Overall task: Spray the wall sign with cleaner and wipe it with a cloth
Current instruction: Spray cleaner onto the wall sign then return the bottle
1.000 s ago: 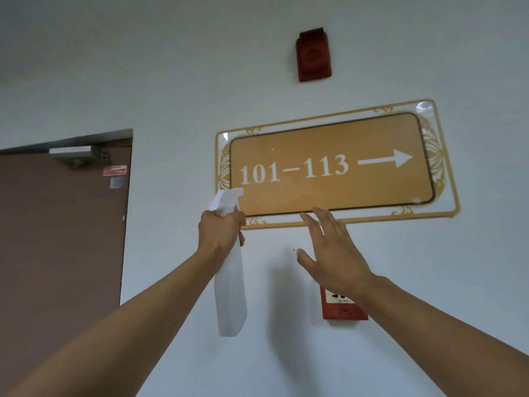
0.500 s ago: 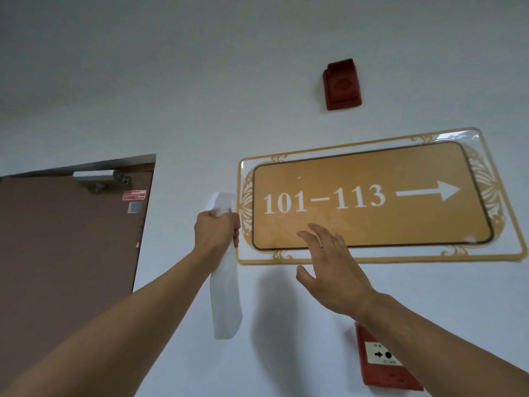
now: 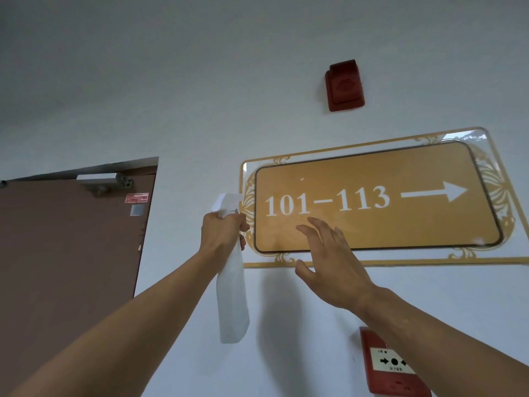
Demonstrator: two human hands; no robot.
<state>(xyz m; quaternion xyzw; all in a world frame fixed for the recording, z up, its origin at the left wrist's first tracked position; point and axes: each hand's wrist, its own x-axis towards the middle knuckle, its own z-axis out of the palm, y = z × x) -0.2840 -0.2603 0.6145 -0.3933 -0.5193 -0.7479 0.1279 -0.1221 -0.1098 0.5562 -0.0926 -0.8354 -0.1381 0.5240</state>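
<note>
A gold wall sign [image 3: 400,224] reading "101-113" with a white arrow hangs on the white wall, ringed by a clear ornamented border. Pale misty patches show on its lower left area. My left hand [image 3: 220,233] grips the neck of a white spray bottle [image 3: 232,299], nozzle pointing right at the sign's left edge. My right hand [image 3: 329,262] is held flat with fingers spread in front of the sign's lower left part, holding nothing. No cloth is in view.
A brown door [image 3: 65,253] with a grey closer stands to the left. A red alarm sounder [image 3: 345,85] is mounted above the sign. A red fire call point [image 3: 392,365] sits on the wall below, near my right forearm.
The view has shifted, so the sign sits lower and further right in frame. My right hand has risen from below the sign onto its lower left. Misty patches now show there.
</note>
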